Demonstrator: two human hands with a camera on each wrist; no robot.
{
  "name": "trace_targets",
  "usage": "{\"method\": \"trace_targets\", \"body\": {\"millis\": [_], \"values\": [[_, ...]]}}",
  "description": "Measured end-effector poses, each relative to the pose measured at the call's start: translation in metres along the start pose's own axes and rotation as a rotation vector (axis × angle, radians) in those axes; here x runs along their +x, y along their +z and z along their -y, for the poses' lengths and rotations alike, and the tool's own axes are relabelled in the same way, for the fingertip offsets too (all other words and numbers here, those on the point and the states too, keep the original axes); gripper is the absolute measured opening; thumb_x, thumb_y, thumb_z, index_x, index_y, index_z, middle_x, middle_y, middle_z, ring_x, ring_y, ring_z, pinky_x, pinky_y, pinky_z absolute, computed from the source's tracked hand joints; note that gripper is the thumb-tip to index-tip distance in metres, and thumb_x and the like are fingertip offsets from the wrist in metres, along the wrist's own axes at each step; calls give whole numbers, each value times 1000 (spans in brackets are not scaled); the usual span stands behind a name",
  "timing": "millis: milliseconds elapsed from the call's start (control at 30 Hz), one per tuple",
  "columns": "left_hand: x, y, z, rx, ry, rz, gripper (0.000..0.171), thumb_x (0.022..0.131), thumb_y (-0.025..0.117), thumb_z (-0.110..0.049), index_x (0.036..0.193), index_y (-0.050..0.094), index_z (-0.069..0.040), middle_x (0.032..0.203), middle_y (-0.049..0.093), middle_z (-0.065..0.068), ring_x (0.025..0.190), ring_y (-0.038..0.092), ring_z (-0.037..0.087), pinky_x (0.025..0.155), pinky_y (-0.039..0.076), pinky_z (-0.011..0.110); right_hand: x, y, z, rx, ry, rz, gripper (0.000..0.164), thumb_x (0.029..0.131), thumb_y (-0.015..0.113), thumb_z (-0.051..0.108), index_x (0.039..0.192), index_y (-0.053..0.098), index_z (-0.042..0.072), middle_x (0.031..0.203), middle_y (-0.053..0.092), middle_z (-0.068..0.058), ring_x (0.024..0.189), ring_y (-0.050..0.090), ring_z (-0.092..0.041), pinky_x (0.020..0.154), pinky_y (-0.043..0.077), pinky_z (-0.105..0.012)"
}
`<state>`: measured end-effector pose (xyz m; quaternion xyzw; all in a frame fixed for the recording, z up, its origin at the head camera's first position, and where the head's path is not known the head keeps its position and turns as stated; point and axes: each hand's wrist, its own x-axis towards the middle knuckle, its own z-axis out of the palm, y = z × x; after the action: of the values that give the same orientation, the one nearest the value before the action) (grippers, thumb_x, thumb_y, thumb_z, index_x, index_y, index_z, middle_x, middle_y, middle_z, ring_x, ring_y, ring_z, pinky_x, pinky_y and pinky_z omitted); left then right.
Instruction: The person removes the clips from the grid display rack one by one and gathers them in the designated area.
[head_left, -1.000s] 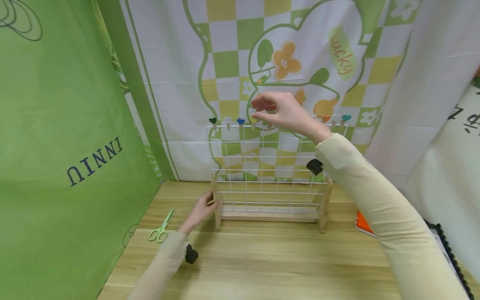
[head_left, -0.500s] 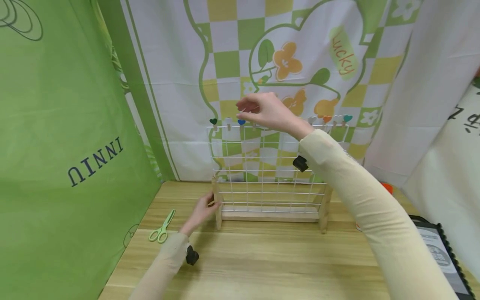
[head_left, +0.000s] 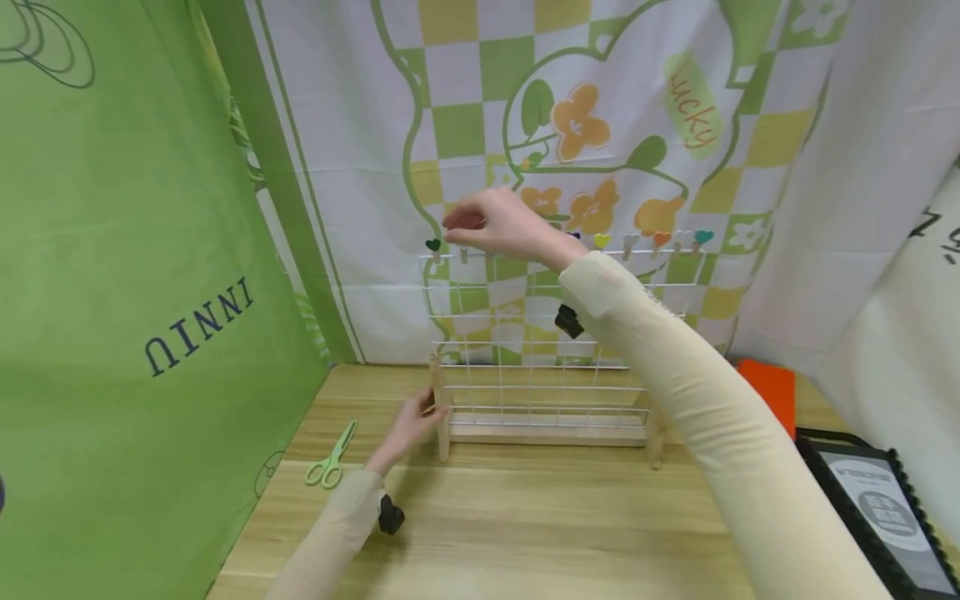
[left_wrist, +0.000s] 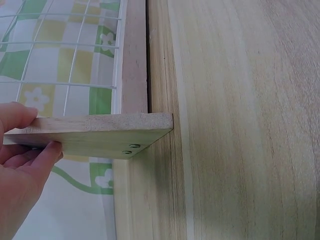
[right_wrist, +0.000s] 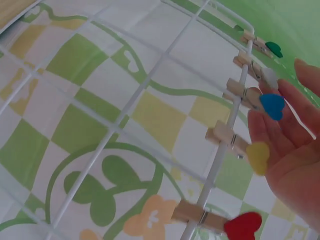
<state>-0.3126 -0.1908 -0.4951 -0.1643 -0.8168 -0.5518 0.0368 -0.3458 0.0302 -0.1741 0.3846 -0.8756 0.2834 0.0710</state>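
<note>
A white wire grid rack with wooden side legs stands on the table. My left hand grips its left wooden leg, thumb on one face and fingers on the other. Wooden clothespins with coloured hearts line the grid's top bar. At their left end is my right hand, fingers loosely bent. In the right wrist view, its fingers reach behind the blue heart clothespin, a fingertip right at the white heart clothespin. The dark green heart clothespin lies beyond; yellow and red heart clothespins are nearer.
Green scissors lie left of the rack on the wooden table. To the right are an orange flat object and a black-edged case with a printed sheet. A patterned curtain hangs behind.
My right hand has moved left along the top bar, from around the yellow clothespin to near the dark green one. The left hand keeps its grip on the leg.
</note>
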Motion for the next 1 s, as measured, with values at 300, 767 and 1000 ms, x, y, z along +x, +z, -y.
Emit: {"method": "trace_targets", "body": {"millis": [300, 767, 1000], "values": [[0, 2, 1, -25, 11, -18, 42, 92, 59, 8, 131, 48, 21, 133, 52, 42, 127, 52, 53, 106, 50, 54, 14, 12, 7, -55, -39, 19, 24, 97, 64, 24, 109, 75, 8, 104, 78, -9, 86, 72, -17, 84, 61, -28], [1, 1, 6, -24, 4, -33, 46, 92, 60, 8, 134, 46, 20, 132, 52, 42, 126, 52, 53, 106, 50, 52, 18, 17, 11, -65, 38, -29, 19, 95, 67, 23, 101, 78, 8, 98, 78, -12, 76, 73, -24, 75, 62, -26], [2, 1, 6, -19, 1, -43, 43, 91, 62, 8, 131, 49, 20, 129, 56, 40, 124, 56, 51, 104, 51, 52, 19, 20, 12, -120, 5, -64, 18, 96, 65, 19, 99, 78, 6, 92, 78, -10, 66, 69, -18, 69, 59, -25]]}}
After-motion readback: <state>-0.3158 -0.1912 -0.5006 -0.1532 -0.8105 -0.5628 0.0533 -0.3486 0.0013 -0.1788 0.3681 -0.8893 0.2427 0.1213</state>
